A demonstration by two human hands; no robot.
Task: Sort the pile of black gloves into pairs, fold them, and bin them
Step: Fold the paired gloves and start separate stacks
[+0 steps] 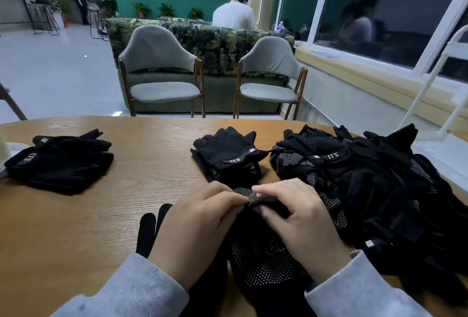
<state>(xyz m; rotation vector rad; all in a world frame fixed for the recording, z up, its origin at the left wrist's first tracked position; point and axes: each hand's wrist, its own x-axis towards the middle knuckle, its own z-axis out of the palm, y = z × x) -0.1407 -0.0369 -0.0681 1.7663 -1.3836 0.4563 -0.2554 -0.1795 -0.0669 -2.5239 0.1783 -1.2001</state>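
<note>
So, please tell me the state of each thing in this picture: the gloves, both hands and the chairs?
Left hand: pinches the glove's cuff.
Right hand: pinches the same cuff.
Glove in hand: flat, dotted palm up, not folded.
Loose pile: unsorted heap, at the right.
Middle stack: folded, on the table.
Left stack: folded, set apart.
Two chairs: unoccupied.

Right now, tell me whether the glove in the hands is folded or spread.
Partly folded: the glove lies dotted palm up, its cuff edge turned over and pinched by left hand and right hand.
</note>
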